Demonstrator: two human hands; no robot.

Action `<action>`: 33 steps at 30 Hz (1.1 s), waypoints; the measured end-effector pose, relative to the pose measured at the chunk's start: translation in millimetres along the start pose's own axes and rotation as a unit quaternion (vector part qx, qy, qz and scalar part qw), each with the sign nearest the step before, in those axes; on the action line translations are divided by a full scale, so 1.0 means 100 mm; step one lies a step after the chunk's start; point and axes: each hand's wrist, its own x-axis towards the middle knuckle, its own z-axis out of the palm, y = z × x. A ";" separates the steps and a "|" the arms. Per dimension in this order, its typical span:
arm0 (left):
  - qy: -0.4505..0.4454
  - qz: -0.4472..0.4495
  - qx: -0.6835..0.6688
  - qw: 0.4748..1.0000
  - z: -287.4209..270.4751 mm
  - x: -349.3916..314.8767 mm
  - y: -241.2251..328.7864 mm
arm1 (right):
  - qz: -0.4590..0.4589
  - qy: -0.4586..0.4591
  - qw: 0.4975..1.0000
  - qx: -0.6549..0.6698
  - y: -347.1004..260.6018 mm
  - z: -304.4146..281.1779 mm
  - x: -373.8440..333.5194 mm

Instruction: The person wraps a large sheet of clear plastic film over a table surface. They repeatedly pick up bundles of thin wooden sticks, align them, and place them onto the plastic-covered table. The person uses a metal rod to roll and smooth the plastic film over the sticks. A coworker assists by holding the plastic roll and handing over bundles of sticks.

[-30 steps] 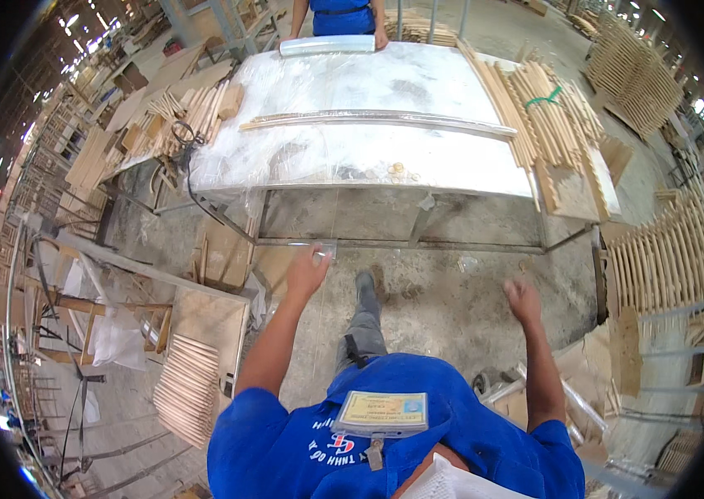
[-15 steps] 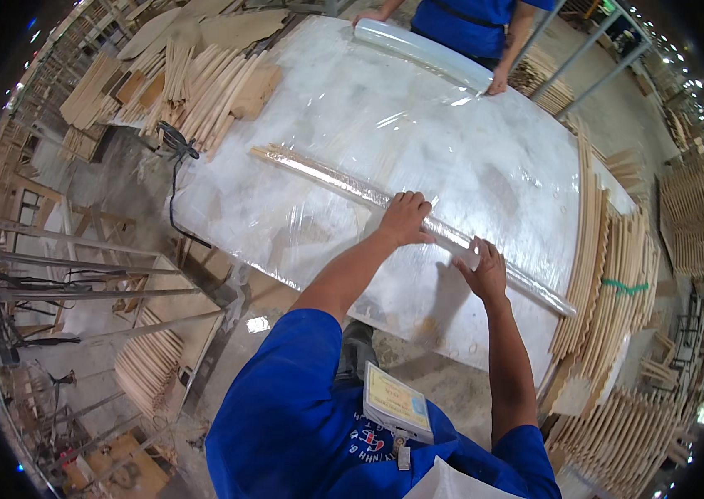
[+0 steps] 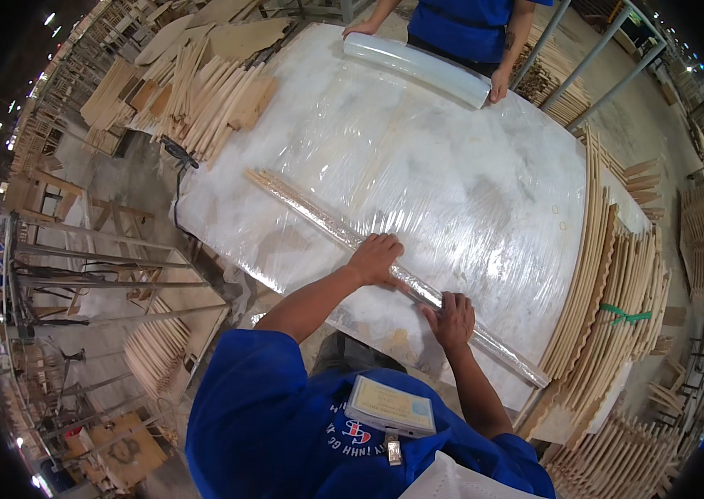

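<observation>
A long, thin bundle of pale wooden strips (image 3: 312, 212), wrapped in shiny clear film, lies slantwise across the near half of the table. My left hand (image 3: 375, 259) curls over its middle from above. Further right along the same bundle, my right hand (image 3: 452, 320) grips it with fingers on top and thumb on the near side. Bare strip ends stick out at the bundle's far left. A sheet of clear film (image 3: 460, 200) stretches over the table towards a thick film roll (image 3: 418, 71), which a co-worker across from me holds by both ends.
The broad white table (image 3: 285, 108) carries stacked wooden strips (image 3: 589, 274) along its right edge, one bunch tied with a green band (image 3: 625, 315). Loose wood pieces (image 3: 210, 100) pile up at the far left. A metal rack (image 3: 102, 283) stands to the left, metal rails (image 3: 589, 79) at far right.
Both my hands and the wrapped bundle have come nearer to me. The film stretches further between the bundle and the co-worker's roll. The view has shifted slightly.
</observation>
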 end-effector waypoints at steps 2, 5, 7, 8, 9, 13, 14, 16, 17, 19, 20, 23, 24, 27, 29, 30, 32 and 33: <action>0.108 0.005 0.036 0.994 0.06 0.07 0.03 | -0.012 0.046 0.999 0.010 0.07 0.01 -0.02; 0.199 -0.012 0.054 0.978 0.03 0.42 0.07 | 0.027 0.019 0.998 0.054 0.12 0.08 -0.10; 0.231 -0.054 0.045 0.970 0.01 0.71 0.04 | 0.015 0.039 0.999 0.005 0.00 0.12 -0.04; 0.245 -0.082 0.037 0.965 0.02 0.87 -0.03 | 0.005 0.053 0.998 -0.017 -0.05 0.14 0.04; 0.256 -0.101 0.020 0.961 0.02 1.03 -0.06 | 0.025 0.013 0.999 -0.016 0.08 0.18 0.14; 0.200 -0.112 -0.080 0.970 -0.05 1.19 -0.24 | -0.019 0.043 0.995 -0.091 0.12 0.10 0.44; 0.171 -0.103 -0.086 0.976 -0.05 1.14 -0.31 | -0.012 0.037 0.996 -0.079 0.12 0.11 0.45; 0.139 -0.083 -0.063 0.985 -0.10 0.96 -0.48 | 0.009 0.025 0.998 -0.056 0.11 0.11 0.46; 0.135 -0.067 -0.033 0.988 -0.21 0.82 -0.60 | 0.025 0.029 0.997 -0.063 0.11 0.12 0.50; 0.133 -0.063 0.022 0.989 -0.41 0.50 -0.89 | 0.044 0.034 0.996 -0.075 0.09 0.08 0.61; 0.134 -0.070 0.045 0.987 -0.49 0.40 -1.05 | 0.039 0.038 0.995 -0.084 0.14 0.11 0.65; 0.121 -0.047 0.053 0.990 -0.56 0.41 -1.18 | 0.034 0.040 0.992 -0.117 0.21 0.11 0.79; 0.106 -0.058 0.058 0.991 -0.54 0.39 -1.17 | 0.056 0.021 0.991 -0.116 0.18 0.12 0.84; 0.115 -0.080 0.034 0.990 -0.50 0.22 -1.11 | 0.018 0.016 0.993 -0.118 0.22 0.11 0.75; 0.106 -0.101 0.019 0.989 -0.41 -0.02 -0.99 | 0.010 -0.012 0.993 -0.118 0.26 0.11 0.59; 0.093 -0.116 0.022 0.989 -0.37 -0.16 -0.91 | 0.010 -0.032 0.993 -0.109 0.28 0.09 0.51; 0.088 -0.140 0.021 0.986 -0.33 -0.37 -0.80 | 0.005 -0.070 0.994 -0.087 0.24 0.06 0.41; 0.094 -0.147 0.013 0.985 -0.31 -0.44 -0.77 | 0.015 -0.092 0.992 -0.080 0.22 0.05 0.37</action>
